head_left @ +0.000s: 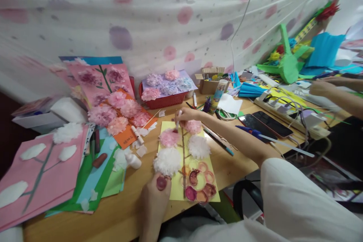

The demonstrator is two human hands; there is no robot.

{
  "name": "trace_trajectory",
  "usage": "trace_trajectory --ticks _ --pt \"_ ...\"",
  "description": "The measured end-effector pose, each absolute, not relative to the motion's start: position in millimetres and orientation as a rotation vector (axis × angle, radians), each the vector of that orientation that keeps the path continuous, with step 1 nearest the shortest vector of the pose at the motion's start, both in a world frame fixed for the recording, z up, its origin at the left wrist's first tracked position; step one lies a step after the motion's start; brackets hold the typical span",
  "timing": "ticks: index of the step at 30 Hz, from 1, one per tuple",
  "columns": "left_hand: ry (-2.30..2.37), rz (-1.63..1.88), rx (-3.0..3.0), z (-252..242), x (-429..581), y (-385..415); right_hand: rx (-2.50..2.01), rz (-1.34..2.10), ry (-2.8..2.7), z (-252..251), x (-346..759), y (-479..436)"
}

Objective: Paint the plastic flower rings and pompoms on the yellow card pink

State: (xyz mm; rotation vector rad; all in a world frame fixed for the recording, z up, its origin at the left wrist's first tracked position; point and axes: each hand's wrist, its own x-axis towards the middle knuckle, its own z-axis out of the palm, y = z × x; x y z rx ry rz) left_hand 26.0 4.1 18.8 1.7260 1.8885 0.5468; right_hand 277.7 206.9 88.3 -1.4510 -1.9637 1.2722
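While right hand pinches pale brush, kinda upright, tip down at pink flower on yellow card, left hand grips maroon round thing by white flower, bit farther off

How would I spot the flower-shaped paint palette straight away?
On the wooden table, find the yellow sheet under the person's right hand. The palette lies at the sheet's end nearest the person. Unlike the fluffy flowers farther up, it is a ring of round wells stained red and orange.
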Motion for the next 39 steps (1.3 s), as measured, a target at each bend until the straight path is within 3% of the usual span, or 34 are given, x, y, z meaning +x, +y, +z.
trace_trajectory --ticks 9,15,23,39 --pt "1.905 0.601 1.725 14 27 5 -1.351 1.214 -2.111 89 256 166" --pt "1.905 0.606 1.725 21 27 3 -1.408 0.859 -2.058 83 252 150" --pt "1.881 0.583 1.726 29 27 2 -1.419 0.682 -2.049 63 248 112" --pt "1.727 0.687 1.725 25 16 -8 -1.408 0.546 -1.959 51 228 114"
